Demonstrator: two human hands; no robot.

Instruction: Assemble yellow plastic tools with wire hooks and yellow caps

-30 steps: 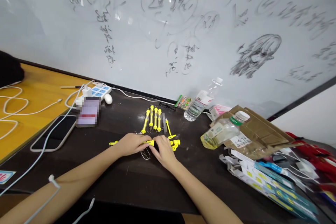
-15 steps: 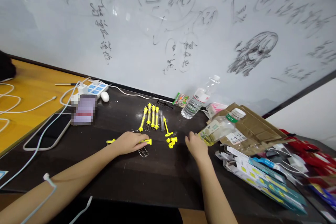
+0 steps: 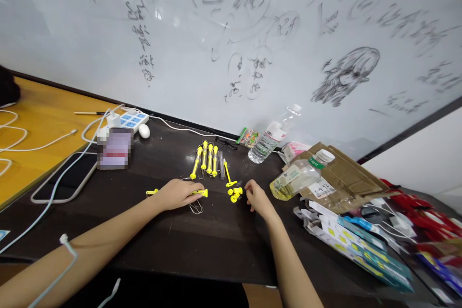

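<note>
My left hand (image 3: 180,194) is closed on a yellow piece (image 3: 204,193) lying low over the dark desk, with a metal wire loop (image 3: 197,207) just below it. Another yellow part (image 3: 152,192) shows left of the wrist. My right hand (image 3: 257,197) is bent at the fingers beside small yellow caps (image 3: 234,194); whether it holds something tiny I cannot make out. Behind the hands stand in a row several yellow-ended tubes (image 3: 210,159) with wire hooks, then clear tubes (image 3: 221,164) and a yellow rod with a crosspiece (image 3: 229,177).
At right are a water bottle (image 3: 267,142), a bottle of yellow liquid (image 3: 292,179), cardboard (image 3: 346,178) and a torn box (image 3: 361,245). To the left lie a phone (image 3: 68,178), a power strip (image 3: 133,119) and white cables. A whiteboard (image 3: 173,67) rises behind.
My right hand has moved left, from beside the yellow-liquid bottle to the small yellow caps. My left hand stays where it was, still on the yellow piece.
</note>
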